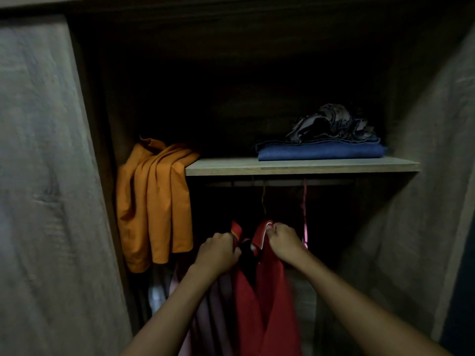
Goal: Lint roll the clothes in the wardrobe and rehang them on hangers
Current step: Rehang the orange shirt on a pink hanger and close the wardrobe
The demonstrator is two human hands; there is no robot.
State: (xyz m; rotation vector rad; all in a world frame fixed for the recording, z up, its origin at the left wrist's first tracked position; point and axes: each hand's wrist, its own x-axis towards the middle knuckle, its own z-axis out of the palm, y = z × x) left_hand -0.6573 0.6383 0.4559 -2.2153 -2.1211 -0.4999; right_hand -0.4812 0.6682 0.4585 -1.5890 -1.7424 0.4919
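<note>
Clearly the red garment (270, 291) hung low in the wardrobe, under the rail (282, 183) and below the front edge of the shelf (308, 167), with both hands closed on its neckline. The left hand (218, 253) clutched the left side of the collar, and the right hand (284, 242) pinched the white-trimmed right side. A thin yellowish hanger (263, 199) rose from between them to the rail, though the gloom hid whether its arms sat inside the shoulders. That seemed the main risk: if one shoulder missed its hanger arm, the cloth would slide off once the grip eased and drop out of sight below. A sideways tug could also unhook the wire from the rail, or snag the pink hanger (305, 217) just beside the right hand. The pale clothes (205, 304) hanging to the left crowded the red one and could be dragged along. Farther out, the orange garment (154, 201) draped over the shelf's left end looked loosely lodged, and a brush from the left arm might pull it down.
</note>
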